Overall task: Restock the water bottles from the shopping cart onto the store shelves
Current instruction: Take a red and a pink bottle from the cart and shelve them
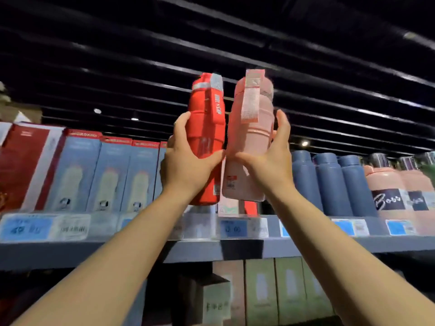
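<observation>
My left hand [186,161] grips a red water bottle [207,128] around its lower half. Right beside it, my right hand [268,161] grips a pink water bottle [251,142] with a pale tag hanging from its lid. Both bottles stand upright and close together, raised above the front edge of the upper grey shelf [306,248]. Behind the two bottles is a gap in the shelf's row, where the tops of low items show. The shopping cart is out of view.
Blue boxed bottles [113,175] and a red box [26,161] fill the shelf's left side. Dark blue flasks [334,184] and pink jugs [395,196] stand to the right. Price labels [233,228] line the shelf edge. Green and pink boxes [275,292] sit on the shelf below.
</observation>
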Demonstrator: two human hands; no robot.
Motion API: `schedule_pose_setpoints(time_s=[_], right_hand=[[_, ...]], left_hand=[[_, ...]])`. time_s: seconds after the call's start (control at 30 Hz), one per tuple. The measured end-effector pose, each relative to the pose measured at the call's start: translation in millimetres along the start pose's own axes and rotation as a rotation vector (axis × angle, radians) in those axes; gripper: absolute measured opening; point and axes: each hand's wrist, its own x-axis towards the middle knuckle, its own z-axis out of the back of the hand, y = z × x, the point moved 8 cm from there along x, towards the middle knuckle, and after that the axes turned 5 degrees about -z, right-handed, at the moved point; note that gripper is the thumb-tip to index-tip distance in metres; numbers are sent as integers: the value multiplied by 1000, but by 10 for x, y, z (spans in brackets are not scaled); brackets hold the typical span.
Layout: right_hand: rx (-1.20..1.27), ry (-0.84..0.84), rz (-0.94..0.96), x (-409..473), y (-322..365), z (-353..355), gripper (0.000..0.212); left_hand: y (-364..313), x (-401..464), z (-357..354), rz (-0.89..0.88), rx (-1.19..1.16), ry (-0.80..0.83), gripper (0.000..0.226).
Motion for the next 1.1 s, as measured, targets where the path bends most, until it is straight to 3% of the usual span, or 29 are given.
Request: schedule_pose_setpoints(time_s=[0.2,0.47,0.67,0.87,0.97,1.1], right_hand=[[27,57,-40,-13,-494,-191,116],[-22,236,-218,-58,-805,-376,127],[-151,323,-230,-122,-815,-382,123],[-469,374,-170,-172,-826,-287,116],[-473,464,-246,-135,-844,-242,123],[-305,495,-300,-115,-875,-318,125]], left_hand=[[387,-93,-210,94,74,80,96],[557,-115,-410,153,229,313,109],[628,-156,-420,222,338,384,113],[590,-211,-229,169,613,404,118],[613,-197,-269,195,583,484,121],[699,-159,-403,253,447,537,125]])
